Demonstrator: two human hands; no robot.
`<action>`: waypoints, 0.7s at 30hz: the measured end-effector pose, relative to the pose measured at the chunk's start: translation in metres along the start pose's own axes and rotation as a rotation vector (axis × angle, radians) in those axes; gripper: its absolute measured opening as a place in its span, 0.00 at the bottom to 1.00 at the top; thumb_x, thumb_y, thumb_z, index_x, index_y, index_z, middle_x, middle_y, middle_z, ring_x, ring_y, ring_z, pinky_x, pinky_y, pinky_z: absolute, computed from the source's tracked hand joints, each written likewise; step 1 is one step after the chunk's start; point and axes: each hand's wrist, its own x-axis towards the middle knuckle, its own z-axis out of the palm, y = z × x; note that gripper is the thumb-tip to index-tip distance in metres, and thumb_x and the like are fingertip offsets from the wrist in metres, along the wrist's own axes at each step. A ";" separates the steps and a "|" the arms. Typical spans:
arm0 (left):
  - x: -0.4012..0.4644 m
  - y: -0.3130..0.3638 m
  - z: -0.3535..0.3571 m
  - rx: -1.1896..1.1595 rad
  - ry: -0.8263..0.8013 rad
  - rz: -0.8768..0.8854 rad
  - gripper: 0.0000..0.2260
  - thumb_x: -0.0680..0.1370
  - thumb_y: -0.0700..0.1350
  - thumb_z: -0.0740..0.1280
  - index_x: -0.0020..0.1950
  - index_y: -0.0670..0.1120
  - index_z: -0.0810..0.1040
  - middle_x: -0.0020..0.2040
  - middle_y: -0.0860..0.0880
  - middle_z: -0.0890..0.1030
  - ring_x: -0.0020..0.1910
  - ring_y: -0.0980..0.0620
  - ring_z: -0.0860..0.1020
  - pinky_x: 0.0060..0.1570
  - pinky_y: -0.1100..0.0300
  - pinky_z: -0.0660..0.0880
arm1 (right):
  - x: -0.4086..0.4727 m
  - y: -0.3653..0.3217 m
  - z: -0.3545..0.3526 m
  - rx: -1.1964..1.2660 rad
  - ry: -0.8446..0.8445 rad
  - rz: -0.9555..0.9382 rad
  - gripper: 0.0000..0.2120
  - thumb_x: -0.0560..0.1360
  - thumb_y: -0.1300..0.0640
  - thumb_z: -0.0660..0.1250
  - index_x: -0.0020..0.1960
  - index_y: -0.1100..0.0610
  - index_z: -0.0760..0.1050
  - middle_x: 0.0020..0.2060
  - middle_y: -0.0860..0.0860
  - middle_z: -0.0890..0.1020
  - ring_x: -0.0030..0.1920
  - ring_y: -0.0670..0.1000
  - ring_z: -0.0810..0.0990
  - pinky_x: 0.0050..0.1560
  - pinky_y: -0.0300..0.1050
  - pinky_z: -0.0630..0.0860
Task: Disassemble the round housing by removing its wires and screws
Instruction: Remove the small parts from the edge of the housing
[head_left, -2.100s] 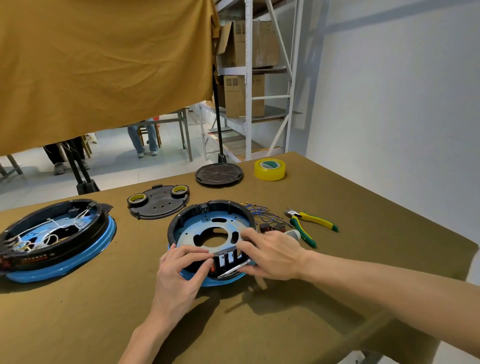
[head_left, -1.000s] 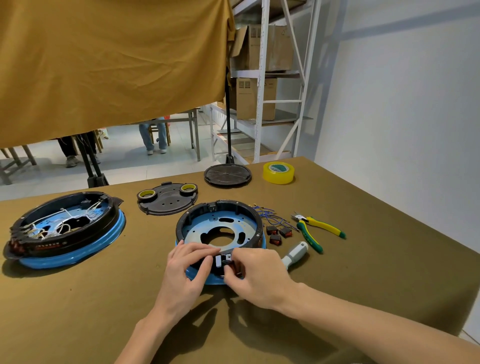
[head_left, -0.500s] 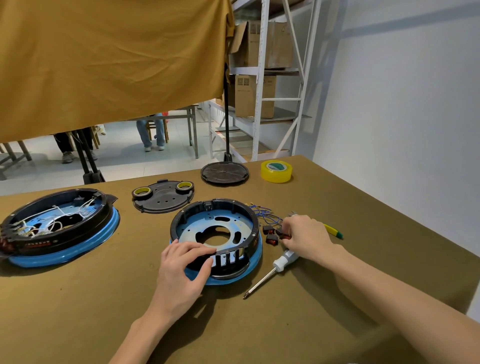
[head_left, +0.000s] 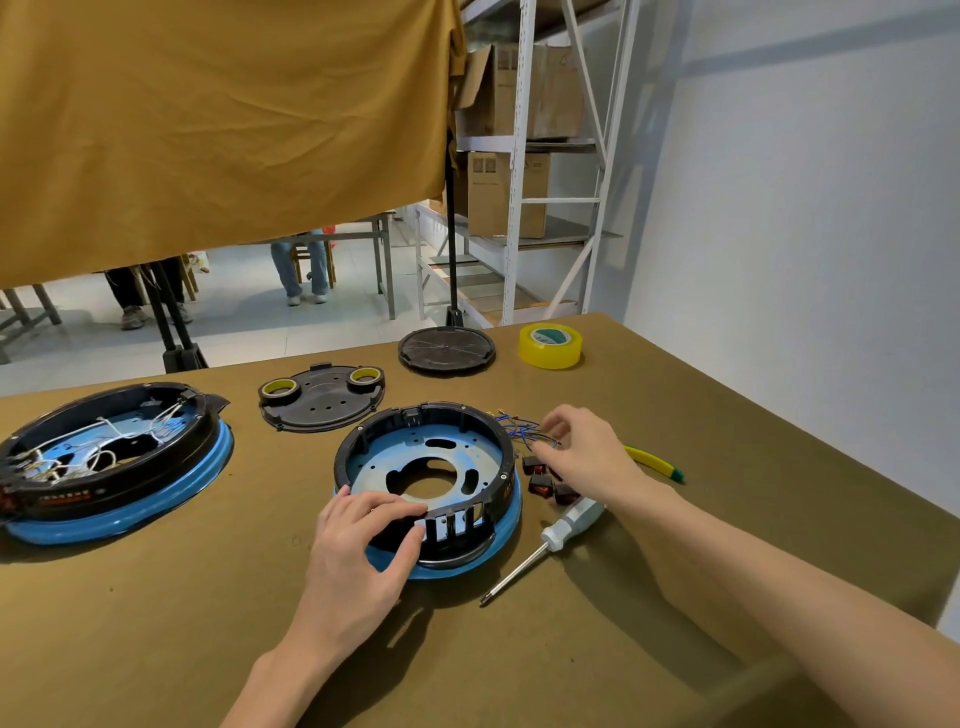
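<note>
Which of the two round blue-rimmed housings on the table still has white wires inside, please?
The far-left round blue-rimmed housing; the one under the left hand shows only bare plate.

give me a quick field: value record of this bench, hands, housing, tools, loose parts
left hand: grips near rim of round housing
right hand: over the blue wires and small dark red parts, fingers loosely curled
screwdriver: lying on table, right of housing
second housing: far left, white wires inside
tape roll: far edge of table
</note>
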 end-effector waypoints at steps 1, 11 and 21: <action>0.000 0.001 0.000 -0.003 -0.004 -0.002 0.11 0.76 0.53 0.70 0.56 0.54 0.85 0.54 0.57 0.83 0.61 0.60 0.77 0.78 0.42 0.61 | 0.002 -0.008 0.001 0.062 -0.001 -0.037 0.17 0.78 0.47 0.69 0.64 0.53 0.75 0.59 0.52 0.78 0.56 0.50 0.77 0.56 0.45 0.75; 0.008 -0.014 -0.034 -0.110 -0.043 -0.070 0.13 0.73 0.62 0.73 0.42 0.53 0.80 0.45 0.58 0.80 0.54 0.58 0.77 0.64 0.40 0.75 | -0.025 -0.045 0.025 0.030 -0.224 -0.165 0.28 0.79 0.46 0.68 0.74 0.53 0.64 0.64 0.51 0.74 0.64 0.52 0.75 0.63 0.52 0.75; 0.009 0.012 -0.036 0.044 -0.035 -0.043 0.08 0.79 0.51 0.70 0.58 0.60 0.81 0.57 0.67 0.78 0.64 0.62 0.73 0.66 0.57 0.69 | 0.012 -0.073 0.030 0.158 -0.290 -0.007 0.29 0.83 0.49 0.62 0.80 0.55 0.57 0.75 0.56 0.68 0.72 0.56 0.69 0.67 0.49 0.68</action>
